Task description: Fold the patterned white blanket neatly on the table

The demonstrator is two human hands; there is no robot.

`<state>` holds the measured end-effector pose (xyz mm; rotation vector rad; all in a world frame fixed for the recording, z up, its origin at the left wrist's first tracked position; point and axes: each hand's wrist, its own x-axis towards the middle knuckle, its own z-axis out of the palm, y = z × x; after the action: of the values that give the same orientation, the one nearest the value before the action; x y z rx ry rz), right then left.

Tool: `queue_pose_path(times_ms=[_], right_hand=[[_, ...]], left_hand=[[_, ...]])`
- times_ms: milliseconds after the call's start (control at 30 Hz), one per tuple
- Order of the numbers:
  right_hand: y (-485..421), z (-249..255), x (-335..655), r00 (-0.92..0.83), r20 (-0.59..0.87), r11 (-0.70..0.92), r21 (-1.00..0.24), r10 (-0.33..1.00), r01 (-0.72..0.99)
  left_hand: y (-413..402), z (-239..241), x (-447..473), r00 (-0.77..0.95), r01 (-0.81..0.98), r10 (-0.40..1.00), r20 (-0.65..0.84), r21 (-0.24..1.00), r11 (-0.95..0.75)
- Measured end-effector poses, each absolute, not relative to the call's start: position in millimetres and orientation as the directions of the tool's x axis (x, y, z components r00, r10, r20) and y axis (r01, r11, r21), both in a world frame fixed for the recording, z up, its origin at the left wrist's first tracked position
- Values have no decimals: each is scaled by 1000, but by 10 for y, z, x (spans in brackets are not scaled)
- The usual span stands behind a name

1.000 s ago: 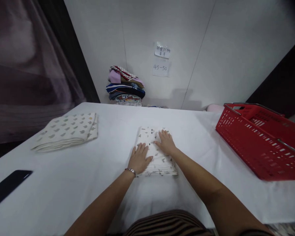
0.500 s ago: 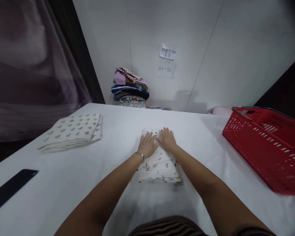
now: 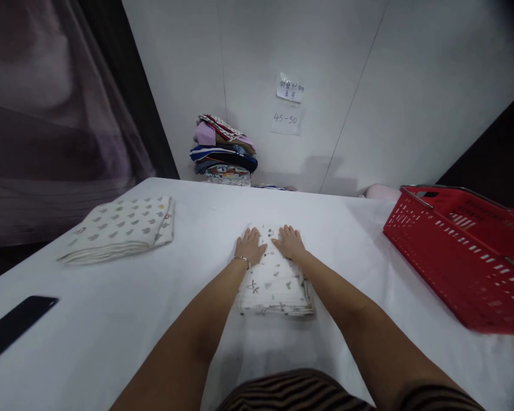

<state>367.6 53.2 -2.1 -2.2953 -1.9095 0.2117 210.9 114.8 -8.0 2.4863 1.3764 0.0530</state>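
Observation:
A white folded cloth (image 3: 274, 285) with small grey, green and brown prints lies in several layers on the white table in front of me. My left hand (image 3: 250, 246) rests flat on its far left part, fingers spread, a bracelet at the wrist. On the far right part lies my right hand (image 3: 289, 242), also flat with the fingers apart. Between the two hands a strip of the cloth shows. Neither hand grasps anything. Farther left on the table is a second folded white cloth (image 3: 124, 225) with rows of grey prints.
A red plastic basket (image 3: 449, 268) stands at the right. At the left edge lies a dark flat object (image 3: 19, 325). Behind the table (image 3: 188, 222) is a pile of folded fabrics (image 3: 225, 151) against the wall, below paper signs (image 3: 286, 119).
My left hand has shifted slightly left, so the gap between my hands is wider. The cloth's top looks smoother. The view has shifted a little.

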Motion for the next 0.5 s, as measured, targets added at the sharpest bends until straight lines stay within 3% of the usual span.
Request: queue_pose_path(times_ms=[100, 267, 500], right_hand=[[176, 116, 3477, 105, -24, -107, -255, 994, 961], [-655, 54, 3277, -74, -39, 55, -359, 997, 932], [-907, -96, 3307, -95, 44, 104, -283, 994, 953]], left_hand=[[1075, 18, 2025, 562, 815, 812, -156, 272, -512], [531, -46, 1665, 684, 720, 727, -62, 219, -659], [238, -150, 1500, 637, 748, 771, 16, 231, -622]])
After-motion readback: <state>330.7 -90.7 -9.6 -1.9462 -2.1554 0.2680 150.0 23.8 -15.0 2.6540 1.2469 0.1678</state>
